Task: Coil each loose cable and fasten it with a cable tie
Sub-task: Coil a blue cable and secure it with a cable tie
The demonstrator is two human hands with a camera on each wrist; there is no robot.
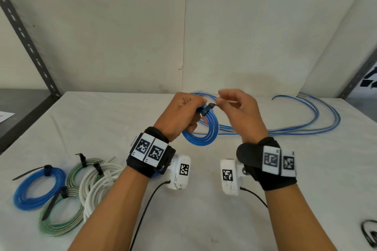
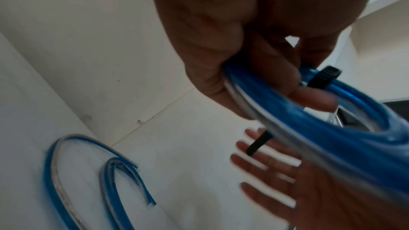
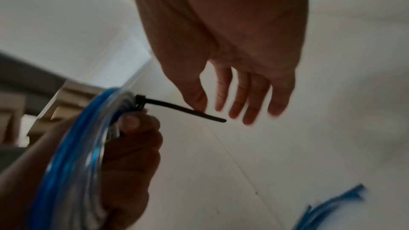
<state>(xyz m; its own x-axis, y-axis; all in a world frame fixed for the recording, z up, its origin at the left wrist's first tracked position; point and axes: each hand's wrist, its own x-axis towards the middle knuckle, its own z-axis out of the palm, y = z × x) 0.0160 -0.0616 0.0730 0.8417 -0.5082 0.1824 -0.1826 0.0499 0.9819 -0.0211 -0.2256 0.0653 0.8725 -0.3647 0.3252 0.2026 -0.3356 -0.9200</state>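
My left hand [image 1: 189, 112] grips a blue cable coil [image 1: 204, 135] at its top and holds it up above the white table [image 1: 204, 220]. A black cable tie [image 1: 208, 108] is looped around the coil beside my left thumb. In the right wrist view the tie's tail [image 3: 183, 108] sticks out from the coil [image 3: 73, 146] toward my right hand [image 3: 221, 109]. The right fingers [image 3: 252, 111] are straight and spread, and only the thumb tip touches the tail. The left wrist view shows the tie's head [image 2: 327, 74] on the coil [image 2: 332, 128] and the tail [image 2: 256, 144] across the spread right fingers.
Loose blue cables [image 1: 306, 126] lie in long arcs at the back right of the table. Tied coils sit front left: a blue one [image 1: 38, 187], green ones [image 1: 61, 216] and a white one [image 1: 98, 185]. Black ties [image 1: 369, 234] lie at the front right edge. A metal shelf post [image 1: 26, 36] stands at the left.
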